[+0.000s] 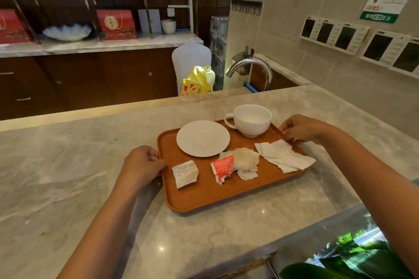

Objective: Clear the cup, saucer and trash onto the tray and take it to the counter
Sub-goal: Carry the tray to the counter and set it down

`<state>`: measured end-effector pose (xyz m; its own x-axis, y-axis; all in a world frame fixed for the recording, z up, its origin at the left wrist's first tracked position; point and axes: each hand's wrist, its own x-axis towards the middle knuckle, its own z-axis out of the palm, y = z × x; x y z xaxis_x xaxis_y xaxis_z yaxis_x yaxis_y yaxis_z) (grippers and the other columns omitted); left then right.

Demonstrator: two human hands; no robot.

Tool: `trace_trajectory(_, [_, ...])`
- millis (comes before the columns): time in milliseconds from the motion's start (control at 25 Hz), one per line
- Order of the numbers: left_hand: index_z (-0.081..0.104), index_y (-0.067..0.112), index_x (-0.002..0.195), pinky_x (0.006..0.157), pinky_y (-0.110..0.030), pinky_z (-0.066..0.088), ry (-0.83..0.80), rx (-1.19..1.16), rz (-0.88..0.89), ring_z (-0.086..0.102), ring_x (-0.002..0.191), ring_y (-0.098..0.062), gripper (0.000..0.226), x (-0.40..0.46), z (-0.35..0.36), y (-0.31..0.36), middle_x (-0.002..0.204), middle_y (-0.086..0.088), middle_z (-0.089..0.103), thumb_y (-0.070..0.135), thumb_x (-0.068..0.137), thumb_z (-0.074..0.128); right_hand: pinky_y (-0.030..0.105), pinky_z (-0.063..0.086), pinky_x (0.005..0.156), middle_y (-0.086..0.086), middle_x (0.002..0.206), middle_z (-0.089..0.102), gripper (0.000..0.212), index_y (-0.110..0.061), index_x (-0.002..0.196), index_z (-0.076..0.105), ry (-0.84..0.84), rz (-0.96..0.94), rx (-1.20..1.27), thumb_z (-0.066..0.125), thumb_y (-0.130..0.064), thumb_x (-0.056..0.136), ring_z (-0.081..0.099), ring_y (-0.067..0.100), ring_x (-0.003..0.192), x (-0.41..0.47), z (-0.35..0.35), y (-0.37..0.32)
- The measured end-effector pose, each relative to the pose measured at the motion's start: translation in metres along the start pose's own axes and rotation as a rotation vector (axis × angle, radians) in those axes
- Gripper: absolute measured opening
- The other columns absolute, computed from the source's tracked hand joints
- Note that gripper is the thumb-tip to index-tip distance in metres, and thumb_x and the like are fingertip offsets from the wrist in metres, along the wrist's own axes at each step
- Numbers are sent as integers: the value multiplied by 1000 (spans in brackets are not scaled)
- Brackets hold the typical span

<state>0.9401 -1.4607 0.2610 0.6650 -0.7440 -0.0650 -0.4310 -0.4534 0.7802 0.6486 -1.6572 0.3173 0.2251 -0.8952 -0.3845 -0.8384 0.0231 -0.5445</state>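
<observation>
Wooden tray [204, 197] sits on the marble tabletop [68, 176], each grip closed on a short rim: left hand [141, 165] and right hand [299, 129]. Cup [251, 120], saucer [203, 138], napkin [283, 156] and wrappers [223, 167] lie aboard. An uneven release could tip the cup; the napkin overhangs and may slide off.

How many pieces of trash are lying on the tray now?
4. White packet near the left hand; red wrapper in the middle; crumpled tissue beside it; flat napkin near the right hand.
</observation>
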Motion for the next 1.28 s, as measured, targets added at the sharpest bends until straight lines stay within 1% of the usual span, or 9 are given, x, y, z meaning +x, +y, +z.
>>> trace_trajectory(280, [63, 6, 75, 51, -24, 43, -2, -1, 43, 59, 58, -18, 8, 3, 19, 10, 60, -6, 60, -1, 78, 58, 39, 50, 92, 12, 97, 55, 16, -7, 96, 60, 63, 1, -37, 56, 5, 85, 54, 23, 90, 14, 0, 16])
trace_trajectory(400, [55, 19, 62, 53, -23, 43, 33, 41, 61, 59, 59, -16, 26, 3, 20, 16, 60, 0, 58, 2, 79, 62, 39, 51, 91, 13, 96, 56, 15, -8, 93, 61, 104, -13, -25, 58, 5, 85, 54, 24, 87, 21, 3, 16])
trace_trajectory(520, [46, 24, 52, 53, -23, 41, 46, 62, 44, 58, 59, -19, 40, 5, 21, 19, 58, 0, 54, 2, 80, 63, 39, 51, 90, 13, 94, 57, 14, -9, 88, 62, 133, -22, -10, 59, 4, 84, 54, 25, 85, 28, 2, 13])
trace_trajectory(680, [49, 24, 51, 64, -31, 49, 44, 69, 13, 64, 66, -23, 39, 17, 22, 24, 59, -2, 57, 4, 80, 65, 34, 52, 83, 13, 96, 56, 21, -4, 103, 65, 153, -14, -21, 61, 4, 84, 54, 24, 84, 36, 1, 9])
trace_trajectory(800, [50, 24, 52, 62, -29, 47, 53, 63, -15, 60, 62, -19, 37, 22, 24, 26, 61, -2, 58, 4, 80, 65, 32, 50, 81, 12, 97, 55, 23, -4, 106, 65, 173, -4, -22, 62, 3, 84, 54, 23, 85, 40, 1, 6])
trace_trajectory(920, [50, 23, 51, 62, -33, 50, 73, 57, -31, 61, 64, -21, 38, 28, 27, 28, 62, -5, 60, 4, 80, 64, 31, 50, 80, 11, 96, 56, 21, -5, 105, 65, 203, -5, -24, 62, 1, 85, 55, 22, 85, 45, 2, 5])
trace_trajectory(1080, [49, 23, 50, 53, -24, 44, 61, 38, -26, 57, 57, -17, 39, 31, 28, 28, 58, -2, 55, 5, 80, 65, 28, 47, 75, 10, 96, 55, 19, -6, 104, 64, 231, 9, -22, 63, -1, 85, 54, 21, 85, 47, 5, 4])
trace_trajectory(1200, [54, 19, 57, 50, -23, 43, 50, 1, -29, 57, 57, -16, 30, 28, 28, 26, 62, -3, 55, 6, 81, 66, 27, 45, 71, 8, 94, 55, 18, -7, 103, 65, 279, -24, -18, 64, -4, 85, 53, 19, 81, 46, 8, 8])
trace_trajectory(1280, [67, 9, 86, 57, -27, 47, 37, -9, -37, 61, 66, -20, 4, 29, 27, 27, 77, -7, 62, 11, 82, 68, 27, 44, 73, 9, 95, 58, 17, -7, 104, 66, 292, -41, -25, 63, -8, 86, 53, 18, 82, 45, 9, 10])
